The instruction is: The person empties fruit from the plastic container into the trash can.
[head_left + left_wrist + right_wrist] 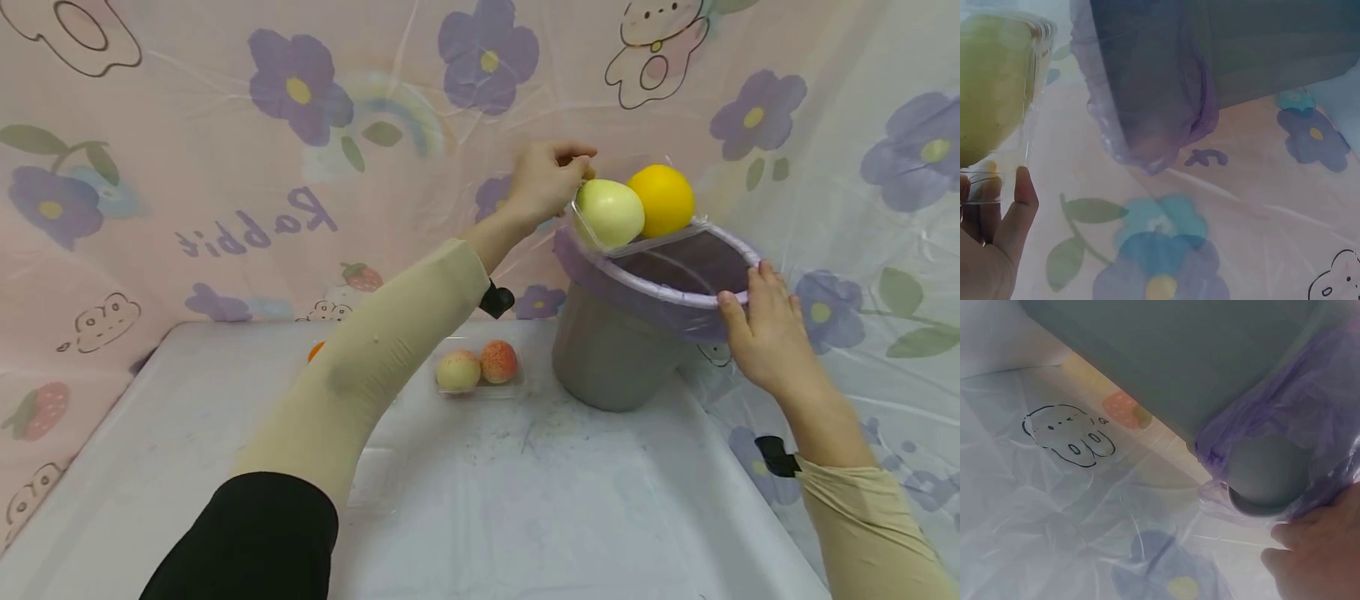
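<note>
My left hand pinches the edge of a clear plastic box at the far side of a grey trash bin. Inside the box sit a pale green fruit and a yellow-orange fruit. The left wrist view shows thumb and fingers at the box's lower edge beside the green fruit. The box overlaps the bin's rim in the head view. A purple bag lines the bin and folds over its rim. On the near right of that rim, my right hand grips it.
Another clear box, with a pale peach and a redder one, lies left of the bin. An orange item peeks out behind my left sleeve. Clear plastic lies on the white tabletop. Printed sheets hang behind and to the right.
</note>
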Action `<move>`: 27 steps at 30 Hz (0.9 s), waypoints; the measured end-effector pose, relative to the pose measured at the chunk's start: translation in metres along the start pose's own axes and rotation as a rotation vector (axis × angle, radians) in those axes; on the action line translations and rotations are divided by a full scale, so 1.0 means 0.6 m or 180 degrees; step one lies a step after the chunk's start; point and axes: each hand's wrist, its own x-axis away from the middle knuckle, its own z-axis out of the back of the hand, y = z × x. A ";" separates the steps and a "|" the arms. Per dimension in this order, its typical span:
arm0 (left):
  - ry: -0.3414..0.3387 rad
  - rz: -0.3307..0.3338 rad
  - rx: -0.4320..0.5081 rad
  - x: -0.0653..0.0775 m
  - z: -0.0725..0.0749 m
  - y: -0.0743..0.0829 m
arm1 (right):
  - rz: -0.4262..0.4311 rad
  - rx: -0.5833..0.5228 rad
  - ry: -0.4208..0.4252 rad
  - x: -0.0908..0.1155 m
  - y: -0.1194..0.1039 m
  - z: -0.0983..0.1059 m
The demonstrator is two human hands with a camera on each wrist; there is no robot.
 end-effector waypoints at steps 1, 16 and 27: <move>0.0024 -0.0024 -0.0076 -0.005 -0.007 0.000 | 0.0003 -0.0002 0.0007 0.000 0.000 0.000; 0.0210 -0.0606 -0.1025 -0.033 -0.079 -0.019 | 0.0017 -0.0016 0.0045 0.000 0.000 -0.001; 0.0463 -0.1702 -0.1885 -0.028 -0.110 -0.033 | -0.0007 -0.0015 0.0047 0.001 -0.001 -0.003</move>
